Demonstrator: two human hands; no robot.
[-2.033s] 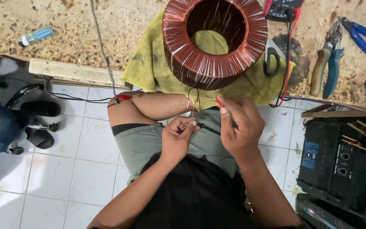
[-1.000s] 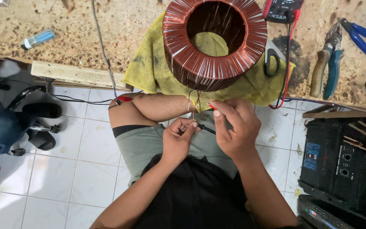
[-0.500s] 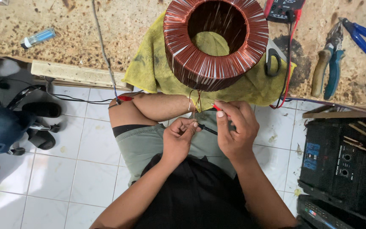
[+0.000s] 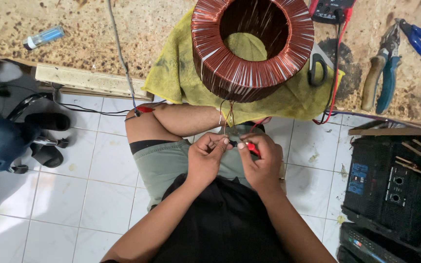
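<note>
A large ring-shaped coil wound with copper wire [image 4: 253,46] rests on a yellow cloth [image 4: 181,73] at the worktable's edge. Thin copper wire ends [image 4: 228,113] hang from it down to my lap. My left hand [image 4: 209,157] pinches a wire end and a black probe tip at its fingertips. My right hand [image 4: 261,159] holds a red test probe [image 4: 252,148] whose tip meets the left hand's fingers. A red lead [image 4: 336,68] runs up to a dark meter [image 4: 331,9] on the table.
Pliers [image 4: 381,73] and blue-handled cutters [image 4: 419,39] lie on the stained tabletop [image 4: 74,53] at right. A small blue tube [image 4: 45,36] lies at left. Black electronic units [image 4: 395,190] stand on the tiled floor at right, sandals [image 4: 45,136] at left.
My right hand has lowered and moved left towards my left hand, bringing the red probe's tip to the left fingertips. My left hand has stayed in place on my lap.
</note>
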